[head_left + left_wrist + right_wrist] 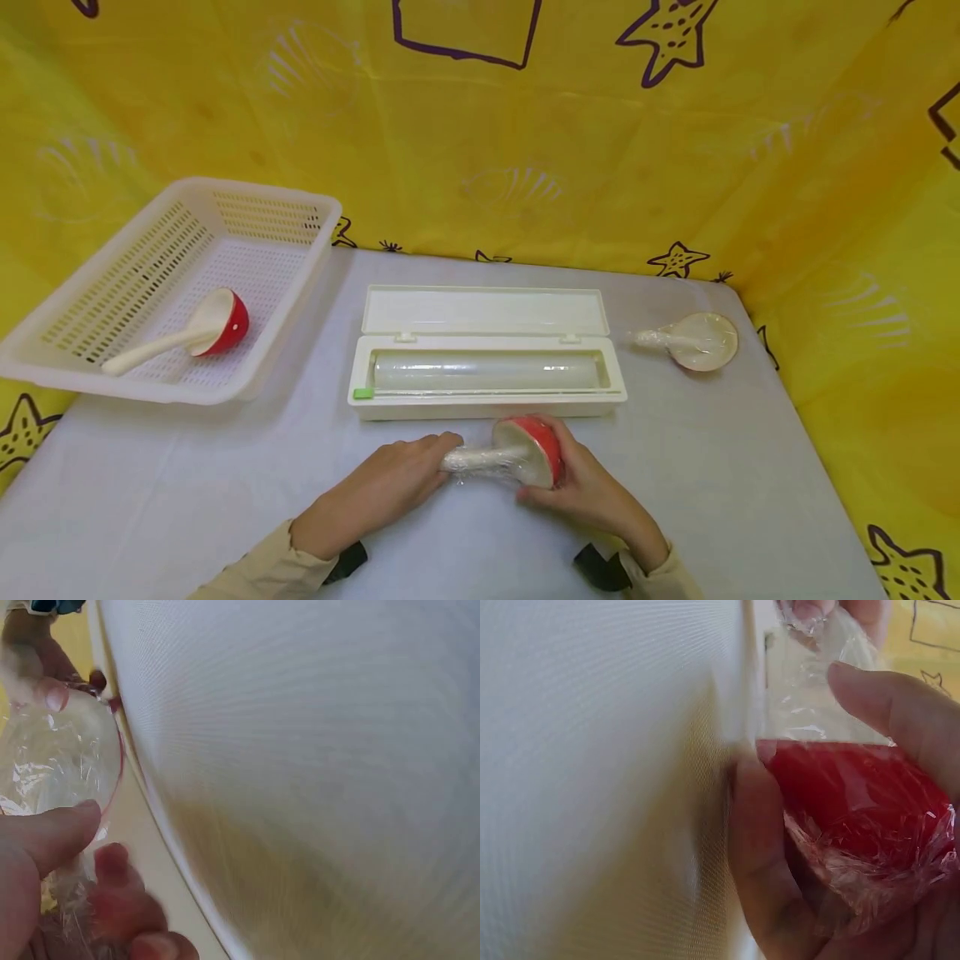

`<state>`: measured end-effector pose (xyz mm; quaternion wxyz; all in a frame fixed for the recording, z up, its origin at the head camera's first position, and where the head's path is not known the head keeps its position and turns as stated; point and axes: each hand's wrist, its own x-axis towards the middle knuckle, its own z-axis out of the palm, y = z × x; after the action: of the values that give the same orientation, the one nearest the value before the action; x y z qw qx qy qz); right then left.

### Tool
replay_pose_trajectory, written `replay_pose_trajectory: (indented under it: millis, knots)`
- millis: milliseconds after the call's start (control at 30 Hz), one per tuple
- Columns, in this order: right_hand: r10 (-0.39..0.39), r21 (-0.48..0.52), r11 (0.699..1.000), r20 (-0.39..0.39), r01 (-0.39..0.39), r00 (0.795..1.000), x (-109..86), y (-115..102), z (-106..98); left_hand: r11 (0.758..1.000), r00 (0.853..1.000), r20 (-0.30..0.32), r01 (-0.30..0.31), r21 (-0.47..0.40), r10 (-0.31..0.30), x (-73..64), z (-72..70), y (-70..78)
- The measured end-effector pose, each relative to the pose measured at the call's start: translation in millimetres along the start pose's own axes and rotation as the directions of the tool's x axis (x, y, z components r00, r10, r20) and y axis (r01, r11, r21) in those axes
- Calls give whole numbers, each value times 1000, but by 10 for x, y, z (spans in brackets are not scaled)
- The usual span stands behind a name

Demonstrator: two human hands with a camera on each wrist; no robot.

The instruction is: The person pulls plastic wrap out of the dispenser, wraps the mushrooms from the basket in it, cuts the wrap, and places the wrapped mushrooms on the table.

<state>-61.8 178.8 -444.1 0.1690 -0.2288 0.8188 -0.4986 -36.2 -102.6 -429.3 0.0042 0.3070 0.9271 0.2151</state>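
Note:
A red ladle with a cream inside and handle is wrapped in clear cling film, held just in front of the film box. My right hand grips its bowl from the right. In the right wrist view, crinkled film covers the red bowl between thumb and fingers. My left hand holds the handle end, its thumb and fingers around the film-covered handle in the left wrist view. Behind the hands stands an open white box with a roll of cling film inside.
At the left, a white perforated basket holds another ladle, red with white dots and unwrapped. A film-wrapped ladle lies on the white-covered table to the box's right. Yellow patterned cloth hangs around the table's back and sides.

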Motion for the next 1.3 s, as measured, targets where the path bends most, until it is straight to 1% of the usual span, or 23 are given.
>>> replay_pose_trajectory:
  millis: [67,133,200,267,367,433,500,567,633,700,767,867,933,967,1000,1067,1133,1167,1200,1300]
  knots:
    - [0,-10,1000,-7,0,1000,0,0,4,1000,1000,20,5,-12,-5,6,2,-2]
    - [3,-10,1000,-15,-3,1000,2,1,9,999,999,36,18,-45,-16,15,3,0]
    - [12,-7,1000,-25,-12,1000,3,2,11,994,998,47,40,-99,-36,24,-1,4]
    - [22,9,1000,-27,-21,999,3,4,6,984,996,61,76,-162,-67,27,-14,8]
    - [28,60,998,-4,-28,1000,-6,10,-22,956,986,102,154,-251,-132,26,-38,17]
    - [17,107,994,30,-20,999,-18,18,-57,930,973,147,215,-298,-178,20,-58,22]
    - [-10,176,984,83,-4,997,-30,32,-102,904,961,181,261,-338,-210,17,-76,22]
    - [-48,233,972,133,16,990,-35,44,-145,884,955,195,284,-372,-224,15,-91,17]
    - [-65,271,962,163,18,985,-39,48,-176,874,957,187,281,-396,-222,18,-98,8]
    - [-34,275,961,166,-13,986,-38,39,-190,873,961,176,269,-408,-214,21,-101,-1]
    - [17,261,964,142,-54,990,-38,24,-190,866,962,176,265,-424,-208,23,-104,-7]
    - [79,240,966,95,-100,992,-31,6,-187,852,960,188,272,-448,-208,21,-118,-18]
    - [79,250,964,70,-95,994,-27,7,-188,841,960,194,270,-469,-200,15,-132,-34]
    - [73,259,962,61,-86,995,-26,10,-191,841,963,187,260,-474,-192,11,-138,-42]
    - [63,268,960,53,-75,997,-26,15,-194,851,968,171,242,-467,-182,4,-144,-50]
    - [33,289,956,41,-43,999,-27,29,-200,876,979,129,197,-441,-156,-10,-157,-62]
    - [-3,307,952,41,-9,999,-32,45,-210,902,985,84,172,-396,-151,-23,-176,-58]
    - [-21,313,950,44,6,999,-35,51,-214,911,988,62,156,-381,-143,-30,-186,-59]
    - [-38,316,948,46,22,998,-40,55,-219,912,988,59,151,-382,-139,-31,-191,-63]
    - [-74,325,944,61,50,995,-53,56,-235,888,989,77,144,-436,-122,-28,-192,-77]
